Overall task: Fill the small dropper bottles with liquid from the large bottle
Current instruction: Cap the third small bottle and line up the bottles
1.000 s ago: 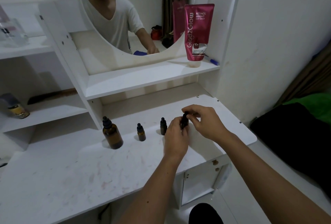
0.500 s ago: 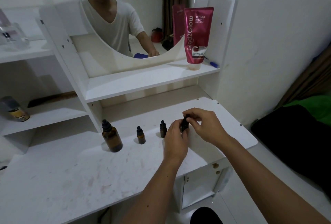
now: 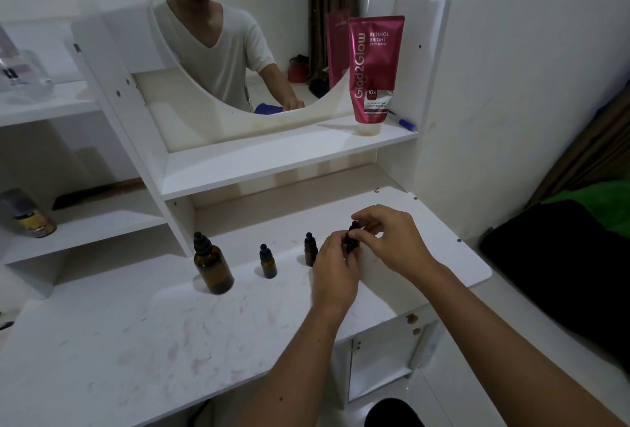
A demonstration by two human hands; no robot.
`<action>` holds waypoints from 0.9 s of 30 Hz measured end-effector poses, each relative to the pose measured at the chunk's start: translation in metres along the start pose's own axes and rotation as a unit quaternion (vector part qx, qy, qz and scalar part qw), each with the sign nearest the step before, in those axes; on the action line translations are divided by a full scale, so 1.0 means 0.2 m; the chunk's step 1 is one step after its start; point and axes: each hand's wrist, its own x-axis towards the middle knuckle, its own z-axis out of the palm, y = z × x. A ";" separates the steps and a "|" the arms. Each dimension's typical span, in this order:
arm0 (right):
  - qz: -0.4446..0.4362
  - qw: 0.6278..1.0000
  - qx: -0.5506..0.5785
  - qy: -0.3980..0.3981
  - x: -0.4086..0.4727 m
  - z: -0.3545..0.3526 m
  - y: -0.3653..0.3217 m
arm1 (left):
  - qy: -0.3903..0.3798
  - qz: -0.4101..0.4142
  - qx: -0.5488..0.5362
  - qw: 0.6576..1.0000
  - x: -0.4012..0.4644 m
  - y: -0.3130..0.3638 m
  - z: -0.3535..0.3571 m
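Dark glass dropper bottle sits gripped between the left hand and right hand, above the white marbled desk; left of it stand two small dropper bottles and the large amber bottle.

I read print only on the glossy pink squeeze tube standing cap-down on the white upper shelf, upper centre-right of the frame. "Glad2Glow" runs vertically up its left side; "RETINOL BRIGHT BODY SERUM" sits at top right; lower down, "10x" and "GLOW BOOSTING SMOOTHING SKIN". The smaller print below I cannot make out.
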 end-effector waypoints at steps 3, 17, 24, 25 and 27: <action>-0.009 1.000 -0.008 0.012 -0.01 -0.01 0.01 | 0.000 -0.005 0.001 1.000 -0.01 0.00 0.00; -0.014 1.000 0.003 -0.026 -0.03 0.00 0.00 | -0.001 0.000 0.005 1.000 -0.01 0.00 0.01; -0.014 1.000 -0.003 -0.003 -0.02 0.00 0.02 | -0.001 0.002 0.002 1.000 -0.01 0.00 0.00; -0.017 1.000 0.003 -0.013 -0.03 0.01 0.02 | -0.001 0.002 0.003 1.000 -0.01 0.01 0.00; -0.012 1.000 0.007 -0.021 -0.04 0.01 0.02 | -0.002 0.001 0.003 1.000 -0.01 0.01 0.00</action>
